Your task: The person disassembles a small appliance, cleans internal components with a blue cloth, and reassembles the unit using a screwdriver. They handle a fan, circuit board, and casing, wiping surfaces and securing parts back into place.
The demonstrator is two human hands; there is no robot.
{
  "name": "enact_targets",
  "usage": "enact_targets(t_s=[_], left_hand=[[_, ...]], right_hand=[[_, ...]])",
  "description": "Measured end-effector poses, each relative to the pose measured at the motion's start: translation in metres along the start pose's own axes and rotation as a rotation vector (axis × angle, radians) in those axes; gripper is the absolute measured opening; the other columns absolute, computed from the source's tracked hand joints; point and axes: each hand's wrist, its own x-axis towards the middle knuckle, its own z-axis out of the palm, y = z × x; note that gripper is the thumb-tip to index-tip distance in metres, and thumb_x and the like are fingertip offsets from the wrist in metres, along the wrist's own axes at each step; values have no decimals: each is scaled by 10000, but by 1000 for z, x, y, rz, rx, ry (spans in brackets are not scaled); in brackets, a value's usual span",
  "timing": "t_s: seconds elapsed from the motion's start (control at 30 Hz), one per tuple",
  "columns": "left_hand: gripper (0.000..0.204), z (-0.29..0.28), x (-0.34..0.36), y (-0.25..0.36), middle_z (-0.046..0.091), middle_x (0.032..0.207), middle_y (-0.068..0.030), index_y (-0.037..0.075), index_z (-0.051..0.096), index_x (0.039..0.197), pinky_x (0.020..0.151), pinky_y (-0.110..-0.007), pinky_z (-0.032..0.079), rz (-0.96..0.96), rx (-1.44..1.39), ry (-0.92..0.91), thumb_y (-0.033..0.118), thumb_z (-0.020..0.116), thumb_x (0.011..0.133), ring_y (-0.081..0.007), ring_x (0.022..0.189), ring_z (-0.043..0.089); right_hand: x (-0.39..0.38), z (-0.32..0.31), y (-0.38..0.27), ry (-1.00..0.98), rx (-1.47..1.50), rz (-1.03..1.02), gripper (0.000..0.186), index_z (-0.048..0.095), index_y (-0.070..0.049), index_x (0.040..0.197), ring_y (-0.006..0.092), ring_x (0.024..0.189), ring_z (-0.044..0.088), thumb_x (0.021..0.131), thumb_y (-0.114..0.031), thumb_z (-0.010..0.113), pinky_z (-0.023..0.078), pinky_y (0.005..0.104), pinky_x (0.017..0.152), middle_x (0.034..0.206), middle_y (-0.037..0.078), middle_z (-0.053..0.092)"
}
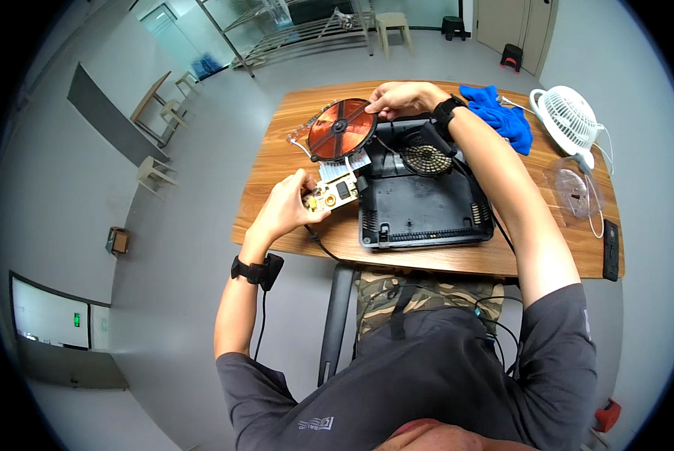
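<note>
My left hand (pixel 286 202) grips the left edge of a yellowish circuit board (pixel 337 194), fingers behind it and thumb along its lower edge. A round copper coil (pixel 328 131) on a black spoked frame is tilted up above the board. The fingers of my right hand (pixel 401 99) pinch the coil's right rim. Just behind the board shows a finned metal heat sink (pixel 335 170). To the right lies an open black plastic housing (pixel 425 212), with a round fan grille (pixel 427 159) at its far end, partly covered by my right wrist's black band.
At the table's (pixel 528 259) far right are a blue cloth (pixel 502 120), a white fan (pixel 568 114) with a cord, and a clear plastic cover (pixel 574 189). A black remote-like strip (pixel 611 248) lies by the right edge. Wires (pixel 299 143) stick out left of the coil.
</note>
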Motion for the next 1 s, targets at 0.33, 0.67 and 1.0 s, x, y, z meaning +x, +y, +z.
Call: enact_targets(t_s=[0.33, 0.67, 1.0], left_hand=[[546, 49, 51, 78, 651, 890, -187, -4, 530, 968, 771, -404, 541, 138, -136, -114, 265, 901, 672, -340, 853, 662], [576, 89, 78, 90, 636, 861, -199, -4, 507, 953, 757, -425, 523, 215, -111, -231, 261, 917, 648, -375, 846, 650], [574, 97, 85, 83, 651, 871, -183, -14, 528, 960, 727, -392, 522, 144, -115, -312, 267, 930, 662, -309, 815, 673]], right_hand=[[-129, -55, 30, 129, 26, -60, 166, 554, -43, 1000, 37, 653, 491, 991, -161, 669, 403, 196, 548, 777, -45, 532], [-171, -68, 87, 245, 189, -47, 190, 537, -48, 1102, 53, 674, 499, 992, -139, 662, 410, 194, 558, 853, -20, 536], [-162, -74, 109, 242, 226, -26, 165, 535, -64, 1062, 51, 679, 540, 988, -130, 667, 443, 195, 575, 842, -35, 543]])
